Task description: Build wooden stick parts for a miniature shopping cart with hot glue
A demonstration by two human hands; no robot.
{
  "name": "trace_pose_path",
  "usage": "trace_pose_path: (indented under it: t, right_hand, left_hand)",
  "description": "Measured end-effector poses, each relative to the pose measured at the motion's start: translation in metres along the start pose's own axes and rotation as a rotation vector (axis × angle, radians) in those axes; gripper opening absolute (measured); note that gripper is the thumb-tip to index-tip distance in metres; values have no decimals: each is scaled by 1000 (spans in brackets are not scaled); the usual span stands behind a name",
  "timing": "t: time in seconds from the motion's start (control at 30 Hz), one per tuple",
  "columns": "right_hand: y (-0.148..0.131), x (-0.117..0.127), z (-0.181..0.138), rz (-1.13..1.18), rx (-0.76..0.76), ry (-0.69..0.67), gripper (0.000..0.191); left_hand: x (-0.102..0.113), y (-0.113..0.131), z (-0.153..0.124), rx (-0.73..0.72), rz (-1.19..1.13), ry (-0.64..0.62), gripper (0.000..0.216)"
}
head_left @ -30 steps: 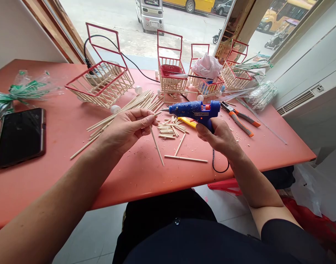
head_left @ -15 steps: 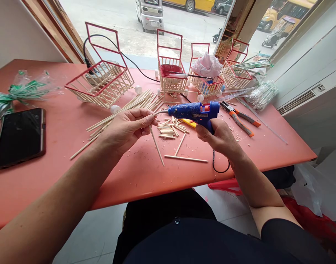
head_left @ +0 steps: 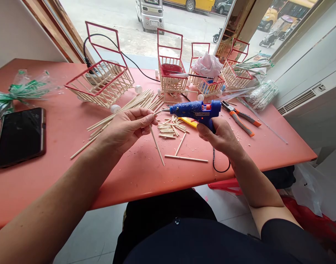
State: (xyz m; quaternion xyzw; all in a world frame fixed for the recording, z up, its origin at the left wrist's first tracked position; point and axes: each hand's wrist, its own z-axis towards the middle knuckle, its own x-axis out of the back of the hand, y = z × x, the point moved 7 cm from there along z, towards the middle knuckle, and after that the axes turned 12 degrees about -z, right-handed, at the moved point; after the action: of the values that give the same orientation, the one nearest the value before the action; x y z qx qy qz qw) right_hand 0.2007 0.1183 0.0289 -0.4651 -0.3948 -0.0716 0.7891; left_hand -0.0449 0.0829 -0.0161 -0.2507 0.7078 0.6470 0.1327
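Observation:
My left hand pinches thin wooden sticks between thumb and fingers. One wooden stick slants down from the grip, and a short tip pokes out to the right beyond the thumb. My right hand is wrapped round the handle of a blue hot glue gun, a small light glowing on its side. The gun's nozzle points left, just short of the stick tip at my left fingers. Under the gun lies a pile of short cut sticks. Two loose sticks rest nearer me, one of them a crosswise stick.
Small stick-built carts with red rims, such as the left cart, line the back of the orange table. Long sticks lie behind my left hand. Pliers are at right, a phone at left. A power cord hangs below the gun.
The glue gun in my right hand has shifted slightly to the right, so its nozzle has drawn back from the stick tip. My left hand stays in place.

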Motion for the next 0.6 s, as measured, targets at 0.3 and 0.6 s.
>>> trace_pose_path:
  t: [0.3, 0.6]
  right_hand:
    - [-3, 1, 0, -22, 8, -15, 70]
    - [0, 1, 1, -46, 3, -27, 65]
  left_hand:
    - [1, -1, 0, -12, -18, 1, 38]
    - [0, -1, 0, 15, -17, -4, 36]
